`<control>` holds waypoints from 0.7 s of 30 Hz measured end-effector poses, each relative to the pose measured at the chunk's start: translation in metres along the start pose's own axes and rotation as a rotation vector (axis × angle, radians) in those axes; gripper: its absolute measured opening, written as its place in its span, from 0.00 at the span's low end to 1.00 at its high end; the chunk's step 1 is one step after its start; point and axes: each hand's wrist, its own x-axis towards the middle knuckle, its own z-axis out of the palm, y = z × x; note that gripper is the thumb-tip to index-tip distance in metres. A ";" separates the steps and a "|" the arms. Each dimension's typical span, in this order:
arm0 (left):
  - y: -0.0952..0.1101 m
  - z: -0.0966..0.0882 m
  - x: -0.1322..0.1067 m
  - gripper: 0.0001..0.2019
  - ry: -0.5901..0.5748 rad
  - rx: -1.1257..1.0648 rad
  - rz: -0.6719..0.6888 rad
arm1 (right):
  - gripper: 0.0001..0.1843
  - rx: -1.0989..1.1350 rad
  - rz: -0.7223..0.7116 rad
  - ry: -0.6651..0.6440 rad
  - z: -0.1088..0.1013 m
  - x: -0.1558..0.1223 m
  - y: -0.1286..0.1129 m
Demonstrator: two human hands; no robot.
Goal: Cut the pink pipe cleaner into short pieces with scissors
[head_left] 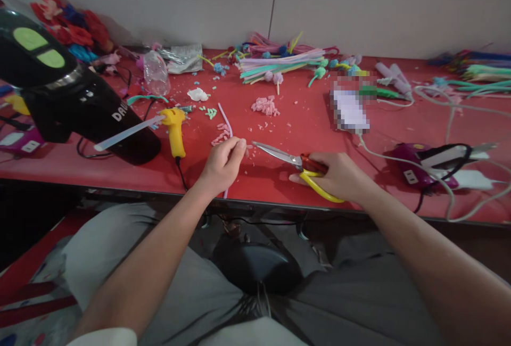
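Observation:
My right hand (339,175) grips the scissors (301,162) by their red and yellow handles, blades toward the left. The blades look shut or nearly so. With thumb and forefinger pinched together, my left hand (225,165) is just left of the scissor tips. A pale pinkish bit shows by its fingertips; I cannot make out what is held. A lilac pipe cleaner (225,120) runs behind this hand, its lower end near the table edge. Short pink cut pieces (220,135) lie beside it, and a pile of pink pieces (265,105) lies farther back.
A yellow glue gun (175,132) with a glue stick stands left, near a large black bottle (99,101). Pipe cleaners (283,64) lie at the back of the red table (255,181). A blurred white device (351,109) and a purple power socket (419,167) with cables occupy the right.

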 end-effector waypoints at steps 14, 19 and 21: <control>0.002 0.000 0.000 0.19 -0.001 0.001 0.012 | 0.35 -0.013 0.014 -0.025 -0.001 0.002 -0.002; 0.001 0.000 0.000 0.18 -0.005 -0.002 0.004 | 0.36 -0.033 0.024 -0.007 0.001 0.003 -0.001; 0.001 0.001 0.000 0.18 -0.004 -0.006 0.003 | 0.36 -0.034 0.022 0.001 0.002 0.004 0.000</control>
